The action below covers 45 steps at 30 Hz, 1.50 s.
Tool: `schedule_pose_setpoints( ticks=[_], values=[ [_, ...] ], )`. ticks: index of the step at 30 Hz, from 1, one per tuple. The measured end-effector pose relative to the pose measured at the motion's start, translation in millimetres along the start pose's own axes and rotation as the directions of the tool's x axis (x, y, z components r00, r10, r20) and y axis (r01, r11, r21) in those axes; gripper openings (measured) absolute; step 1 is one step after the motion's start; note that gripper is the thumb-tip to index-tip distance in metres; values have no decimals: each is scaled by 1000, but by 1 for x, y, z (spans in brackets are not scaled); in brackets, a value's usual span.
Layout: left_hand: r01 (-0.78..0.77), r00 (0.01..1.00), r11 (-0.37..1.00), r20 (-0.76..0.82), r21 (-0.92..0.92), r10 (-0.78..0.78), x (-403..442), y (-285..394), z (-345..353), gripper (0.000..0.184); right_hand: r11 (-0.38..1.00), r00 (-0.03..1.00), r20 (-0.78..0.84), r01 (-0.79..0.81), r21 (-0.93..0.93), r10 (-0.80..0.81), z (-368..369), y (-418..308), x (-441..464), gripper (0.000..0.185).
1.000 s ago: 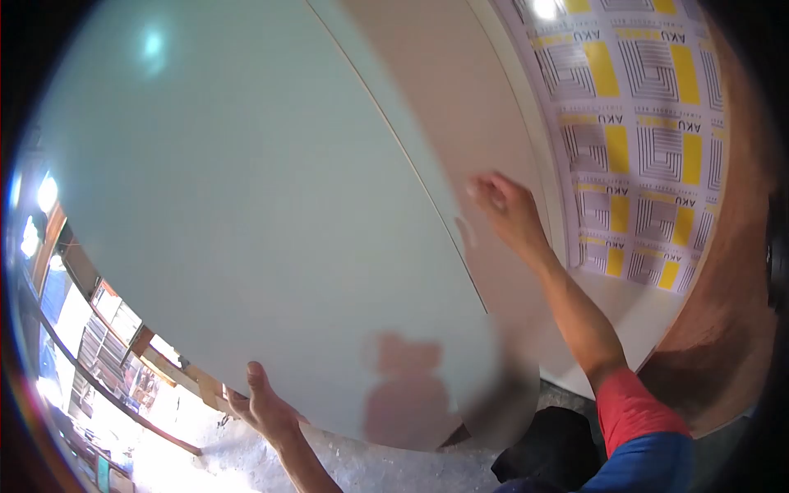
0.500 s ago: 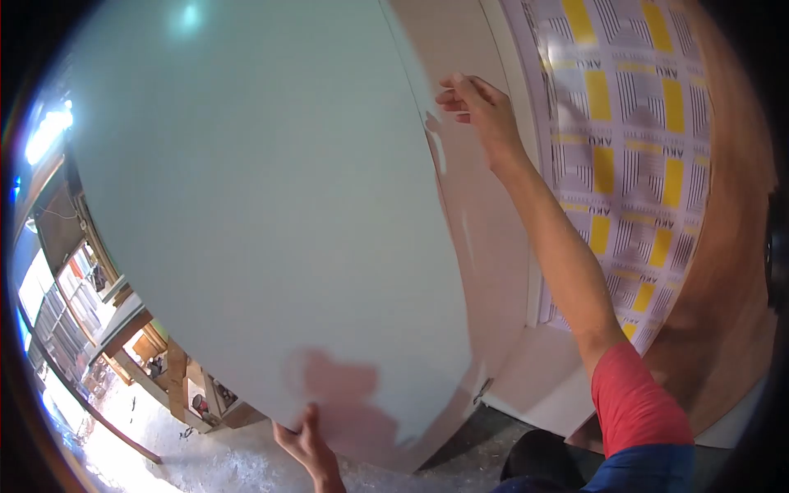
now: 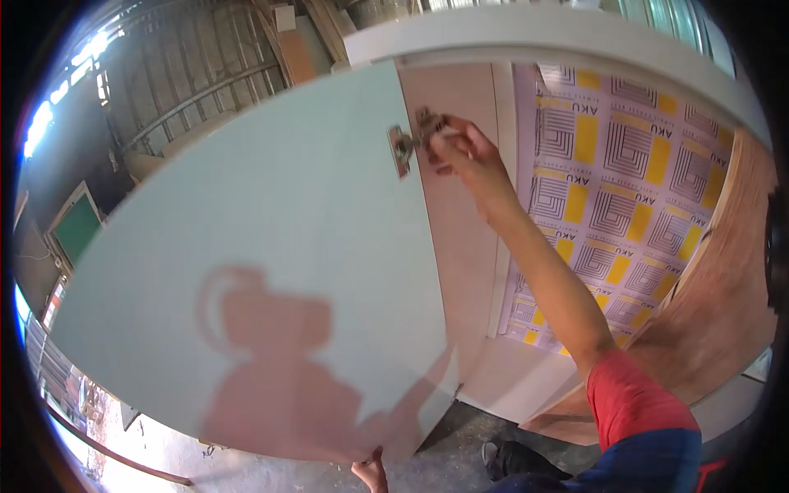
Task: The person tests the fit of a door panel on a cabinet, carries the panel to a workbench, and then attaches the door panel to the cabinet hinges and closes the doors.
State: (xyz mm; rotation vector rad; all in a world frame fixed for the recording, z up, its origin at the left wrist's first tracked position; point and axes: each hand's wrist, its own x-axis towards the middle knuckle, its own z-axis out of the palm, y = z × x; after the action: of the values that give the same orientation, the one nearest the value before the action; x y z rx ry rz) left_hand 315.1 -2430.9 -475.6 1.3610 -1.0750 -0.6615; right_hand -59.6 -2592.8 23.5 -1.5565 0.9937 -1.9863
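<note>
A large pale cabinet door (image 3: 329,222) stands open on the left, with shadows across its lower face. My left hand (image 3: 371,475) is closed on its bottom edge; one digit shows against the face and the others are hidden. Near the door's upper right edge is a metal cabinet hinge (image 3: 400,153), its plate on the door and its arm reaching toward the cabinet's side panel (image 3: 456,214). My right hand (image 3: 470,156) has its fingers closed at the arm end of this hinge. Lower down, a second hinge (image 3: 459,392) shows small at the door's corner.
The cabinet's white top edge (image 3: 526,33) runs above my right arm. Inside, a back panel wears patterned film (image 3: 616,189) in purple and yellow. A brown wooden panel (image 3: 707,287) stands on the right. Below lies the concrete floor (image 3: 460,435), with a shoe (image 3: 491,452) on it.
My view has tilted upward, bringing the cabinet top and upper hinge into sight. My right hand, earlier near the door edge with fingers free, is now at the hinge. The left still holds the door.
</note>
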Motion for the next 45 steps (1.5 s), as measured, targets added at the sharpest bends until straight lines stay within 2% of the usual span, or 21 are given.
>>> schedule_pose_setpoints(
  ticks=[1, 3, 4, 6, 9, 10, 12, 15, 17, 22, 24, 27, 30, 32, 34, 36, 38, 40, 42, 45],
  values=[
    [16, 1000, 1000, 9, -2, -16, 3, 2, -1, 24, 1000, 1000, -5, -28, 8, 28, 2, -4, -1, 62],
    [-5, 999, 992, 33, 127, 1, 5, 11, -3, 27, 997, 997, -12, -74, 1, 74, -1, -12, 0, 65],
    [15, 999, 992, 41, 128, -20, 5, 11, -4, 27, 993, 993, -31, -114, 36, 115, 0, -15, -1, 67],
    [50, 991, 969, 105, 244, -78, 9, 11, -9, 24, 983, 983, -55, -172, 63, 175, 2, -22, -1, 69],
    [32, 994, 977, 96, 210, -53, 9, 7, -9, 22, 963, 968, -43, -240, 123, 247, 6, -31, 2, 72],
    [44, 992, 975, 102, 216, -68, 9, 2, -8, 22, 960, 968, -44, -238, 147, 247, 7, -33, 2, 73],
    [-43, 997, 967, 75, 253, 24, 10, -11, -10, 24, 955, 966, -49, -242, 169, 254, 9, -31, 2, 74],
    [-42, 998, 964, 66, 263, 25, 8, -16, -10, 25, 970, 976, -74, -192, 148, 204, 12, -26, 2, 68],
    [-29, 997, 967, 76, 254, 10, 8, -14, -11, 25, 992, 990, -107, -78, 95, 88, 16, -20, 1, 68],
    [32, 997, 972, 55, 231, -46, 11, -10, -9, 25, 988, 976, -177, -106, 113, 125, 20, -24, 1, 65],
    [-36, 999, 931, 44, 363, 22, 9, -21, -7, 28, 985, 973, -187, -116, 125, 138, 17, -22, 2, 63],
    [-98, 991, 948, 119, 303, 64, 0, -8, -7, 30, 988, 978, -166, -105, 115, 124, 12, -21, 6, 63],
    [-39, 998, 970, 63, 238, 24, -3, -9, -5, 33, 988, 979, -159, -115, 102, 131, 10, -22, 7, 65],
    [4, 997, 978, 74, 211, -19, -8, -7, -4, 33, 995, 987, -127, -96, 34, 99, 6, -20, 10, 56],
    [48, 995, 982, 81, 185, -64, -13, -3, -4, 33, 989, 980, -145, -127, 70, 136, -3, -16, 18, 50],
    [-31, 992, 954, 129, 299, -8, -17, -2, -6, 37, 982, 972, -158, -159, 107, 174, -6, -15, 18, 44],
    [-62, 992, 946, 120, 318, 25, -19, 2, -4, 39, 974, 970, -139, -179, 138, 198, -6, -16, 20, 36],
    [-89, 992, 936, 115, 341, 52, -22, 6, -3, 41, 978, 974, -125, -178, 106, 191, -8, -14, 21, 35],
    [11, 994, 968, 100, 252, -37, -26, 1, -2, 44, 981, 975, -117, -181, 77, 189, -14, -16, 21, 35],
    [90, 992, 959, 59, 270, -110, -27, 0, -2, 43, 973, 972, -61, -229, -13, 228, -20, -20, 27, 33]
  ],
)
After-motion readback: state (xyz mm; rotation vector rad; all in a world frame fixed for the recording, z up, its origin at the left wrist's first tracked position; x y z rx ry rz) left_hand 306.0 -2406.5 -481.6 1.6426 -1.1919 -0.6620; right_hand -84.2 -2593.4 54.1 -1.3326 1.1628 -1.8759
